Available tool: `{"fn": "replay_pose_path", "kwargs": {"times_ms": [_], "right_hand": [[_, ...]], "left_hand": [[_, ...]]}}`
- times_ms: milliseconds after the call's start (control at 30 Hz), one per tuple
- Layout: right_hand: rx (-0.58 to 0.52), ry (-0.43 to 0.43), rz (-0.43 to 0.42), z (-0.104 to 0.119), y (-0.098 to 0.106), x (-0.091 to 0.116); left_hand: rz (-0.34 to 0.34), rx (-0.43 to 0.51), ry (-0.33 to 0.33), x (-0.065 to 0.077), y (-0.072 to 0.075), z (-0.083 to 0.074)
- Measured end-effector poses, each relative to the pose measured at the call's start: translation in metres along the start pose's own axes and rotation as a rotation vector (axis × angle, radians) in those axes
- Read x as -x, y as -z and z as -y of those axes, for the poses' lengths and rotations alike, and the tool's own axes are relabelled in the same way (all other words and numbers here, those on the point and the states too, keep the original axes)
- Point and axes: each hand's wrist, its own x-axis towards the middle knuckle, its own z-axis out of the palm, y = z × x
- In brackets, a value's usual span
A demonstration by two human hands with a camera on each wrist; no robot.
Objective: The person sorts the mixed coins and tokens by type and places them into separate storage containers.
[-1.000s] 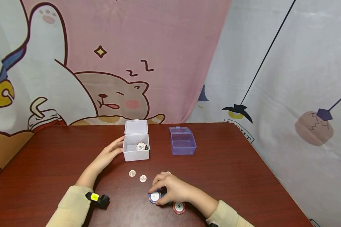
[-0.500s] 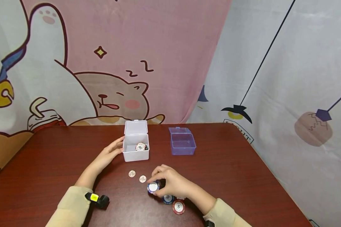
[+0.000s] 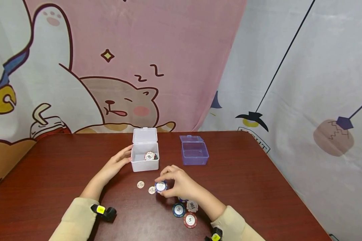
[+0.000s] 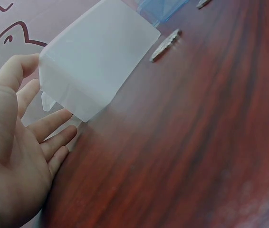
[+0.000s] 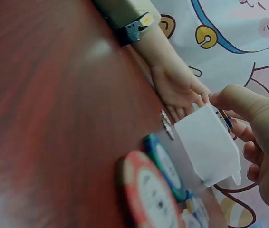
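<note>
In the head view my right hand (image 3: pixel 181 182) pinches a blue-rimmed poker chip (image 3: pixel 161 186) between thumb and fingers, its white centre facing up. The chip overlaps one of two small pale coins (image 3: pixel 140 184). My left hand (image 3: pixel 113 168) touches the left side of a white plastic box (image 3: pixel 144 166) with extended fingers; the left wrist view shows these fingers (image 4: pixel 53 124) along the box's lower edge. Inside the box, whose lid stands up, lies a white-and-red poker chip (image 3: pixel 150 156) with a darker one partly hidden beside it.
Near the right forearm lie a green-blue chip (image 3: pixel 179 210), a white chip (image 3: pixel 192 206), a red chip (image 3: pixel 190 220) and a partly covered blue chip (image 3: pixel 183 199). A see-through purple box (image 3: pixel 194 160), lid raised, stands right of the white box. Patterned cloth (image 3: pixel 181 67) hangs behind the table.
My right hand has lifted the blue-rimmed chip off the group and carried it forward and slightly left, uncovering the other chips. The left hand stays at the white box.
</note>
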Motion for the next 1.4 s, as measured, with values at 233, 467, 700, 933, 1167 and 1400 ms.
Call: {"fn": "replay_pose_path", "kwargs": {"times_ms": [233, 467, 700, 933, 1167, 1400], "right_hand": [[0.006, 0.026, -0.067, 0.000, 0.005, -0.016], [-0.002, 0.002, -0.097, -0.002, 0.008, -0.032], [0.004, 0.003, -0.153, -0.005, 0.008, -0.049], [0.008, 0.011, -0.217, -0.013, 0.008, -0.063], [0.006, -0.016, -0.252, -0.020, 0.009, -0.075], [-0.022, -0.066, -0.271, -0.030, 0.007, -0.088]], "left_hand": [[-0.003, -0.007, -0.007, -0.002, 0.000, 0.001], [-0.009, -0.020, -0.009, -0.002, 0.001, 0.001], [-0.012, -0.019, -0.009, -0.002, 0.002, 0.000], [-0.008, -0.021, -0.002, -0.002, 0.001, 0.001], [0.000, -0.008, 0.007, -0.001, 0.000, -0.001], [0.003, -0.002, 0.006, 0.000, 0.000, -0.001]]}}
